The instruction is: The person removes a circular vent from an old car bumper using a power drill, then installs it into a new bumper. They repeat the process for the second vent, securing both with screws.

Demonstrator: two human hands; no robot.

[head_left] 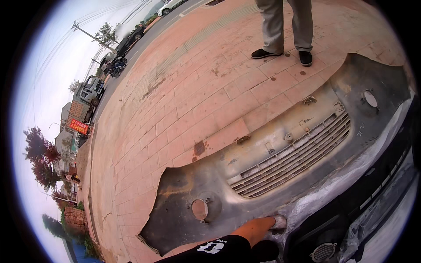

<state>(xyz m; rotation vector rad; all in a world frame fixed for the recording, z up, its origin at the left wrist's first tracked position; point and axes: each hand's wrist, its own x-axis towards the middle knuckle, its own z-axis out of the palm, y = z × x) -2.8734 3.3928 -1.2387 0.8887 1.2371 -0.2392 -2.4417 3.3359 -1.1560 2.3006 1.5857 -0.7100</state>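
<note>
My left arm, bare below a black short sleeve with a white emblem, reaches in from the lower edge. At its end my left hand [278, 222], in what looks like a pale glove, is at the near edge of a worn dark car bumper [228, 215]. How its fingers are set is too small to tell. The bumper lies on the paving, its rough, stained face upward, with a slatted grille [294, 158] and a round hole near each end. Beside the hand is white wrapping film [307, 206]. Next to that lies a second, cleaner black bumper [324, 232]. My right hand is out of view.
A person [274, 26] in grey trousers and black shoes stands beyond the worn bumper, on reddish paving [210, 105]. Clear plastic film [364, 230] lies over the black bumper at lower right. Along the road at upper left stand a truck [91, 90] and other vehicles.
</note>
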